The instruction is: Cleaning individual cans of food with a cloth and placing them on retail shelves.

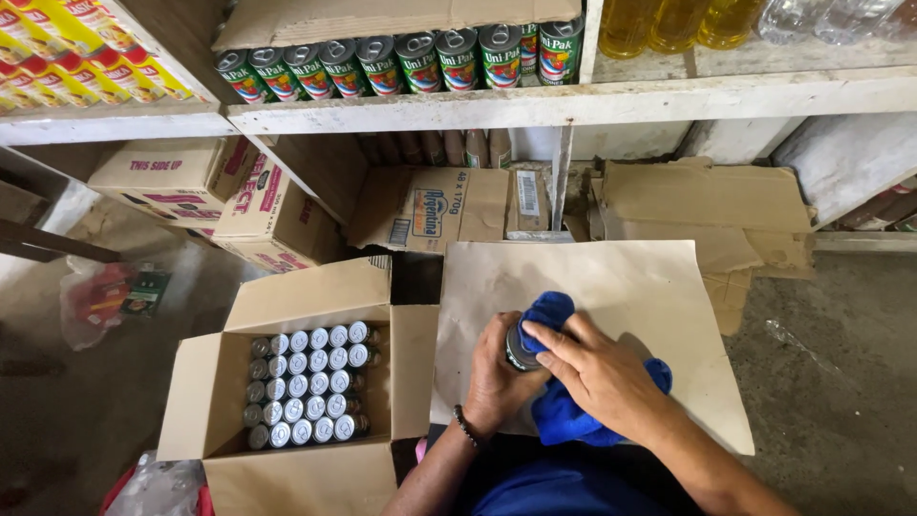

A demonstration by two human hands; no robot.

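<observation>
Gripping a small can (521, 352) from its left side, the left hand (495, 377) is closing its fingers round the tin's body, while the right hand (597, 375) is pressing a blue cloth (564, 413) against it, two fingers lying flat across the can's top rim. Both grips are clenched: the left grasping the can itself, the right grasping the cloth bunched under the palm. The can is sitting between the two hands, above a sheet of brown paper (611, 277) spread on the floor, its long axis tipping up and away from the person so that the silvery end is facing the left palm. The left hand is the nearer one to the metal; the right is reaching it only through and over the cloth, part of which is poking out beyond the can's far side. What is showing of the can is a dull metal lid with a dark band below; its label is hidden. Just to the left, an open cardboard box (239, 368) is holding rows of like cans (308, 384), lids up. Behind, a shelf (411, 107) is carrying a row of green-labelled tins (420, 59).
</observation>
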